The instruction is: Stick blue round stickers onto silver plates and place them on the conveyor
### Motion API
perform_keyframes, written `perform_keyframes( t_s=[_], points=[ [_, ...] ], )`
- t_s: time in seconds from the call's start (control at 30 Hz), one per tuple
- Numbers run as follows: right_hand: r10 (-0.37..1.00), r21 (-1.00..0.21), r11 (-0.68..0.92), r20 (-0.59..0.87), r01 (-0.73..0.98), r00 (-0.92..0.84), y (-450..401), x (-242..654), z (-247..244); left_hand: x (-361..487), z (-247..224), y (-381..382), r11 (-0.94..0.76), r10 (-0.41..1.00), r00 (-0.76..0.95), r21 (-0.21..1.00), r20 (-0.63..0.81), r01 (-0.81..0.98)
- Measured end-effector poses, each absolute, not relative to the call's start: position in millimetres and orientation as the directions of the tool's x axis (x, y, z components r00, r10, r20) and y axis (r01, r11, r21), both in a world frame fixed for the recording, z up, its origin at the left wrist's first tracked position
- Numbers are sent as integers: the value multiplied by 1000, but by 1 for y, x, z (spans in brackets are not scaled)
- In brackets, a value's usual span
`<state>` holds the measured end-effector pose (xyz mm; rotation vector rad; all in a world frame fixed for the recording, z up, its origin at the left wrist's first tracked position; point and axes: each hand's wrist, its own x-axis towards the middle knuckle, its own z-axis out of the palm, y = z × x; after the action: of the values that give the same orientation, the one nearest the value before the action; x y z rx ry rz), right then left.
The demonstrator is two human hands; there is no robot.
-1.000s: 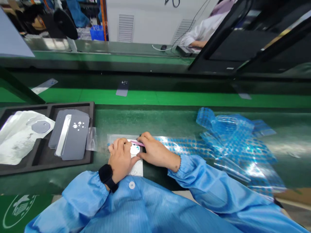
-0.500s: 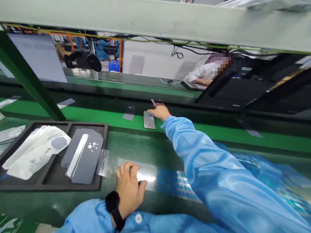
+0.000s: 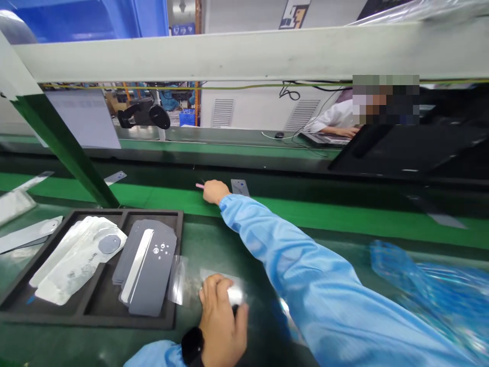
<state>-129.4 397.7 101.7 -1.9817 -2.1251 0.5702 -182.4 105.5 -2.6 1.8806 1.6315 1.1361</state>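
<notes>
My right hand is closed around a thin pink stick-like tool, held over the green belt at the back. Just right of its wrist lies a pale phone back panel with camera holes, partly covered by my sleeve. My left hand rests on the bench at the front, fingers bent over a clear film. Something dark shows between its thumb and fingers, too hidden to name. To its left, a black tray holds grey back panels and whitish film-covered pieces.
Crumpled blue film lies at the right. A green post rises behind the tray, and a white beam crosses above. Loose panels lie far left. Behind the belt, a person in white sits at a laptop.
My right hand has moved left along the belt with the pink tool, away from the pale panel. The dark grey panel is out of sight. The view has tilted up; my left hand stays on the film.
</notes>
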Motion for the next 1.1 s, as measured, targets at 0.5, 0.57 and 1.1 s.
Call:
perform_keyframes(
  t_s=[0.5,0.57,1.1],
  points=[
    [963,-945,-242,-262,221,-65,142,-16,81,-226,30,145,93,990,101,992,-101,84],
    [980,-970,-193,-185,145,65,142,0,77,-230,32,143,64,978,184,977,-102,201],
    [921,-912,-391,-388,124,44,145,12,48,-207,40,149,-438,847,531,555,-9,708]
  ],
)
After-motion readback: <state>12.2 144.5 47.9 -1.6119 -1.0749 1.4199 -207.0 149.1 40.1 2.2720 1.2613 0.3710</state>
